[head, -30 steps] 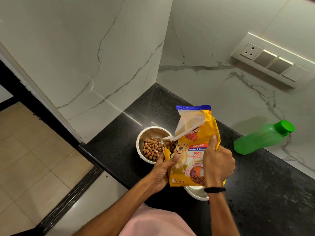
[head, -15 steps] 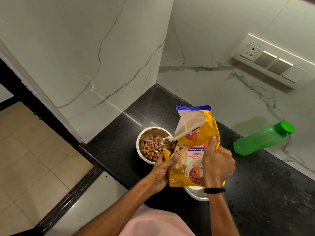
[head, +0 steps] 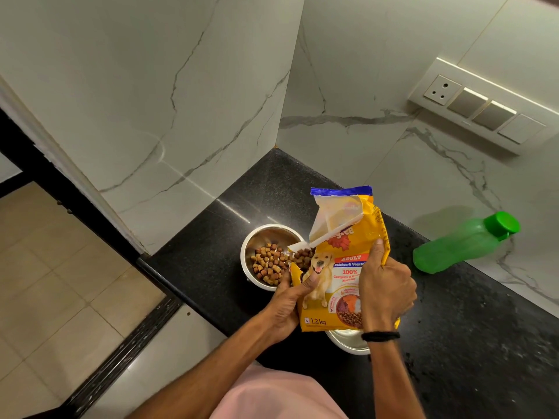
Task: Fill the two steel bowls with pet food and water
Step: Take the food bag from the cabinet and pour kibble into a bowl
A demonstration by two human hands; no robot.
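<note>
- Roughly halfway at best, judged from the two bowls.
- Nearest, just under the food bag's (head: 344,267) bottom edge: second steel bowl (head: 348,344), mostly hidden by bag and wrist; contents unreadable.
- Left hand (head: 287,303) on bag's lower left corner, thumb pressed on the front, fingers curled behind.
- Right hand (head: 385,288) wrapped round bag's right side, thumb up along the edge.
- Bag held above the black counter (head: 469,328), tipped left, torn corner open, pieces at the mouth.
- Just left of bag, right at that mouth: first steel bowl (head: 272,234), kibble (head: 269,264) covering much of the bottom, far wall bare. Food step under way, likely close to enough.
- Well right of bag, farther back: green bottle (head: 462,246) by the wall, cap on, no hand near. Water step not yet begun.
</note>
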